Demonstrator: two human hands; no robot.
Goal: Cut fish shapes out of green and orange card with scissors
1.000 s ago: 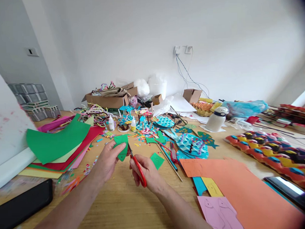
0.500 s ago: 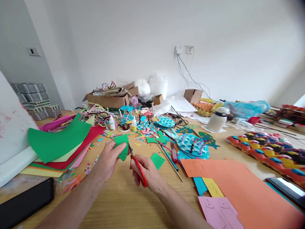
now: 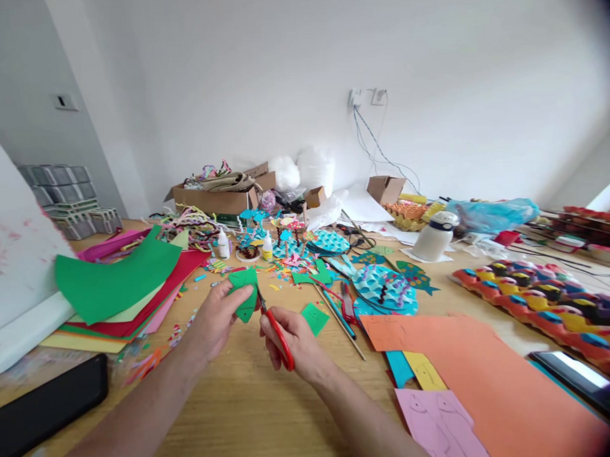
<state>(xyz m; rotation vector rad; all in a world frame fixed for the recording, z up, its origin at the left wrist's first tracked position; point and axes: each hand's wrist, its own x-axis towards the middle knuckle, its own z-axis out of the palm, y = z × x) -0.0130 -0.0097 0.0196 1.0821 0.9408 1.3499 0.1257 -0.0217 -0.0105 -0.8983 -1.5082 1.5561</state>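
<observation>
Handheld green paper, dark-marked — bottle label illegible

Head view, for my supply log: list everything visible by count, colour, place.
Held scissors: 1, red-handled, centre
Held paper: 1, green, centre
Sheet stack: several, mixed, left
Large sheet: 1, orange, right
Small bottles: 2, white, centre
Flask: 1, white, right
Bumpy tray: 1, multicoloured, right
Bag: 1, blue, back right
Boxes: several, brown, back
Phone-like slabs: 2, black, lower corners
Scraps: uncountable, mixed, centre
Table: 1, brown, beneath
Left hand: 1, bare, holding paper
Right hand: 1, bare, holding scissors
</observation>
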